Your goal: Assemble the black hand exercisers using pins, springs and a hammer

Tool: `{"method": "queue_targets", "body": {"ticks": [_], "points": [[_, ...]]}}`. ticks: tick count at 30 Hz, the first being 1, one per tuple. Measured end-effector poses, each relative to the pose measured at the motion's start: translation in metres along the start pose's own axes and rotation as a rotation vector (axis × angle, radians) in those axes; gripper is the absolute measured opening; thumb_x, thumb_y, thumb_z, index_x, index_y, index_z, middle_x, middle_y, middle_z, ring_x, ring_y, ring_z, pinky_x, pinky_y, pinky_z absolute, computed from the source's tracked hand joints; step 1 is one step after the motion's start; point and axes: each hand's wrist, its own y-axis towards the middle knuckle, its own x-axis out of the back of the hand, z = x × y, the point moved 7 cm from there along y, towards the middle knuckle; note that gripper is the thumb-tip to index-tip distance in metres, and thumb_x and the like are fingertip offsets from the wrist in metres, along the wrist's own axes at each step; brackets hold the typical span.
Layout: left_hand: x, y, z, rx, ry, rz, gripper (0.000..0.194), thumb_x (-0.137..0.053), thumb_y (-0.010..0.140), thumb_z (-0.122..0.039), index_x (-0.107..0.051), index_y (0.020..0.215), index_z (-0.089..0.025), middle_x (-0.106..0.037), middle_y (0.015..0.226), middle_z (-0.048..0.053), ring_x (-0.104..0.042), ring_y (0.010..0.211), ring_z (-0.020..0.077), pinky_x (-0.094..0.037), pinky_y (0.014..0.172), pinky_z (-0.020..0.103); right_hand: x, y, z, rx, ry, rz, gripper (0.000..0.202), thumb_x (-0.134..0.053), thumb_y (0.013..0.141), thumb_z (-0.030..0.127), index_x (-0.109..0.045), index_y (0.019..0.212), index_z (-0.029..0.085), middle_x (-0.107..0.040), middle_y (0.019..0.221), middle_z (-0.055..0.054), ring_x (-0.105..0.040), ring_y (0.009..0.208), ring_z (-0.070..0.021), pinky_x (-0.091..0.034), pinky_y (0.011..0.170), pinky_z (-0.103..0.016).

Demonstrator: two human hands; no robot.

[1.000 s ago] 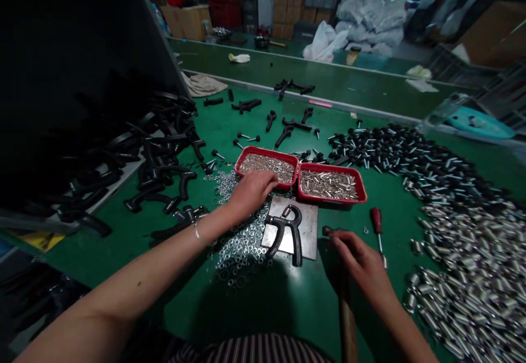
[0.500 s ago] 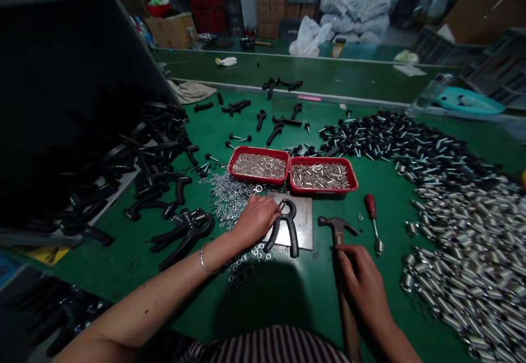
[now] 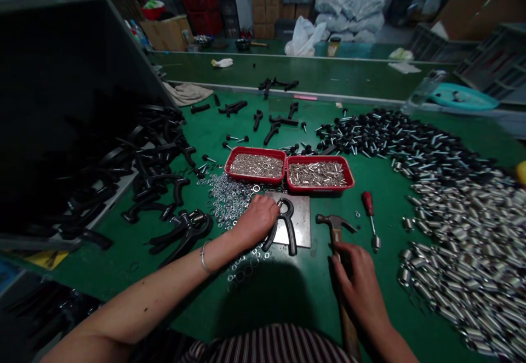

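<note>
A black clamp lies on a square metal plate, its two handles toward me. My left hand is closed on the clamp's upper left side, by a small spring in its ring. On the right, my right hand is closed round the wooden handle of a hammer, whose head rests on the bench beside the plate. Behind the plate stand two red trays: the left tray holds tiny metal parts, the right tray small pins. Loose rings lie left of the plate.
Springs are heaped at the right, with black-headed screws behind them. A red-handled screwdriver lies right of the hammer. Black clamp parts spill from a large bin at the left. Another clamp lies near my left forearm.
The whole view has shifted slightly. Both hands keep nearly the same places, the left at the clamp and the right at the hammer handle.
</note>
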Motion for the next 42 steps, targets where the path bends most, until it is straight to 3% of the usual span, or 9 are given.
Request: {"method": "queue_targets", "body": {"ticks": [6,10,12,16,19,27,30,34,42], "points": [[0.001,-0.001,-0.016,-0.100,0.102,0.083,0.028,-0.034,0.096,-0.009,-0.062,0.099,-0.010,-0.061,0.098,0.015,-0.054,0.096,0.0276,-0.041,0.089,0.043,-0.001,0.001,-0.002,-0.005,0.012,-0.069,0.043,-0.052,0.092,0.036,-0.048,0.133,0.022,-0.049,0.131,-0.014,-0.045,0.125,-0.0312,-0.036,0.108,-0.055],[0.001,-0.002,-0.014,-0.094,0.007,0.062,0.027,-0.035,0.097,-0.010,-0.062,0.097,-0.010,-0.062,0.098,0.015,-0.054,0.098,0.0271,-0.042,0.090,0.042,0.005,0.005,-0.018,-0.253,0.305,-0.040,0.052,-0.064,0.082,0.043,-0.051,0.128,0.022,-0.056,0.125,-0.013,-0.059,0.107,-0.0301,-0.051,0.091,-0.050],[0.003,-0.005,-0.006,-0.024,-0.090,0.015,0.026,-0.036,0.099,-0.015,-0.062,0.099,-0.012,-0.063,0.100,0.013,-0.055,0.099,0.0261,-0.042,0.091,0.043,0.002,0.002,-0.027,-0.458,0.607,0.097,0.051,-0.065,0.082,0.048,-0.054,0.124,0.022,-0.063,0.111,-0.011,-0.064,0.081,-0.0237,-0.056,0.066,-0.039],[0.007,-0.020,0.018,0.172,-0.325,-0.132,0.021,-0.044,0.096,-0.018,-0.059,0.110,-0.016,-0.063,0.107,0.010,-0.054,0.105,0.0235,-0.042,0.095,0.041,0.005,-0.009,-0.014,-0.679,0.911,0.446,0.041,-0.055,0.089,0.056,-0.063,0.103,0.019,-0.057,0.069,0.000,-0.043,0.042,-0.0101,-0.034,0.037,-0.023],[0.007,-0.031,0.029,0.219,-0.355,-0.159,0.028,-0.050,0.088,-0.014,-0.057,0.115,-0.016,-0.060,0.113,0.010,-0.051,0.111,0.0248,-0.039,0.099,0.042,0.021,0.002,0.007,-0.580,0.729,0.463,0.040,-0.053,0.090,0.060,-0.058,0.103,0.022,-0.052,0.064,0.004,-0.042,0.040,-0.0097,-0.033,0.037,-0.022],[0.005,-0.026,0.035,0.140,-0.276,-0.037,0.015,-0.059,0.090,-0.027,-0.063,0.099,-0.017,-0.061,0.103,0.008,-0.050,0.105,0.0256,-0.037,0.093,0.040,0.015,0.057,0.088,0.093,0.129,0.450,0.031,-0.039,0.099,0.050,-0.054,0.089,0.024,-0.057,0.067,0.000,-0.057,0.060,-0.0184,-0.041,0.056,-0.028],[0.007,-0.025,0.035,0.127,-0.255,-0.030,0.013,-0.061,0.089,-0.026,-0.063,0.096,-0.016,-0.061,0.102,0.009,-0.050,0.105,0.0257,-0.036,0.092,0.039,0.007,0.068,0.095,0.135,0.001,0.371,0.032,-0.032,0.101,0.048,-0.052,0.093,0.024,-0.061,0.070,-0.002,-0.058,0.060,-0.0201,-0.038,0.056,-0.029],[0.008,-0.023,0.034,0.134,-0.210,0.002,0.015,-0.064,0.088,-0.027,-0.063,0.094,-0.014,-0.063,0.100,0.009,-0.051,0.103,0.0267,-0.035,0.091,0.040,-0.013,0.069,0.086,0.105,-0.121,0.551,0.034,-0.034,0.100,0.049,-0.049,0.085,0.024,-0.061,0.068,-0.003,-0.059,0.060,-0.0204,-0.036,0.057,-0.029],[0.007,-0.021,0.032,0.106,-0.149,-0.013,0.015,-0.065,0.088,-0.029,-0.063,0.091,-0.014,-0.064,0.099,0.009,-0.052,0.100,0.0274,-0.035,0.087,0.039,-0.015,0.089,0.079,0.076,-0.097,0.544,0.036,-0.032,0.100,0.050,-0.048,0.083,0.023,-0.060,0.068,-0.002,-0.059,0.063,-0.0198,-0.037,0.059,-0.028]]}}
